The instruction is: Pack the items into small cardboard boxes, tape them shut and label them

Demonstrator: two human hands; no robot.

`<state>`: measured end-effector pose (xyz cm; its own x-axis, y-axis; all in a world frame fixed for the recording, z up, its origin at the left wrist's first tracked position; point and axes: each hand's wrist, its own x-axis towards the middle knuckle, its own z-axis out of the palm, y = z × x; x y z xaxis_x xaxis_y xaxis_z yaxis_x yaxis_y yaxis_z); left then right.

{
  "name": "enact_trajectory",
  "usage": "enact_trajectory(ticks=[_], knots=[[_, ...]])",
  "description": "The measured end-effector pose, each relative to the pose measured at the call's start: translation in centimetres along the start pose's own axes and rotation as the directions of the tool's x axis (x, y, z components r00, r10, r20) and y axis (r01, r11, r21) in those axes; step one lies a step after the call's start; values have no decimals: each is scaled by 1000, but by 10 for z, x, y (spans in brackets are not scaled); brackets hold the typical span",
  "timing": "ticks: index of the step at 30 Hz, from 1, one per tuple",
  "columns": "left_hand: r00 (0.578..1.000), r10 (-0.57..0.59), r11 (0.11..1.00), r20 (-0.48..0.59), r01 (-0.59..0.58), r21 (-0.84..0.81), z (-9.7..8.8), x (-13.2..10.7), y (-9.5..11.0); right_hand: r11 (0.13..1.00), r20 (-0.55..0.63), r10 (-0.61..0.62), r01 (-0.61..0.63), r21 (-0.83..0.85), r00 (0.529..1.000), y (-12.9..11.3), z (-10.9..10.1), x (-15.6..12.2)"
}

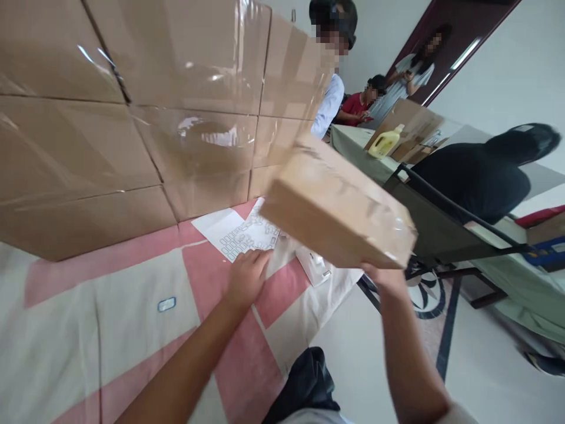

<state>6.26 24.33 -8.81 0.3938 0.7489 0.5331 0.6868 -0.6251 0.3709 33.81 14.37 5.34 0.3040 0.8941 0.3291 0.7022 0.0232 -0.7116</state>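
Observation:
My right hand holds a flat brown cardboard box from underneath, lifted and tilted over the table's right edge; most of its fingers are hidden behind the box. My left hand rests with fingers curled on a white sheet of small labels lying on the pink and cream tablecloth. Just below the box, a small white item lies on the cloth.
A wall of taped cardboard boxes fills the back left. A small blue-rimmed tag lies on the cloth. At right, a person in black sits by a dark chair frame. Other people, a yellow bottle and an open carton stand farther back.

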Motion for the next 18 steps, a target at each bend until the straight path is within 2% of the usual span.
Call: enact_trajectory(ticks=[1,2,3,4,6,8,11,14,18], knots=[[1000,22,999,0,-22,-23,-1,0,0,998,-192,65,-65,4,979,16,-24,-11],[1000,30,999,-4,-30,-39,-2,0,1,993,-319,111,-117,2,941,32,-44,-21],[999,31,998,-10,-31,-50,-3,0,0,991,-467,125,-128,24,875,48,-61,-32],[999,28,998,-17,-29,-58,-4,0,0,986,-525,160,-154,56,836,64,-73,-42],[999,21,997,-32,-24,-72,-4,0,-1,967,-604,251,-223,122,757,93,-85,-58],[998,19,996,-52,-24,-86,-3,1,-1,929,-570,364,-332,164,737,117,-81,-67],[995,32,994,-94,-42,-102,-1,2,-3,875,-434,485,-425,232,759,140,-58,-60],[987,49,993,-153,-65,-103,-1,2,-4,881,-345,468,-394,263,814,150,-35,-35],[961,79,990,-264,-107,-94,-8,4,1,901,-261,415,-355,247,872,157,-19,5]])
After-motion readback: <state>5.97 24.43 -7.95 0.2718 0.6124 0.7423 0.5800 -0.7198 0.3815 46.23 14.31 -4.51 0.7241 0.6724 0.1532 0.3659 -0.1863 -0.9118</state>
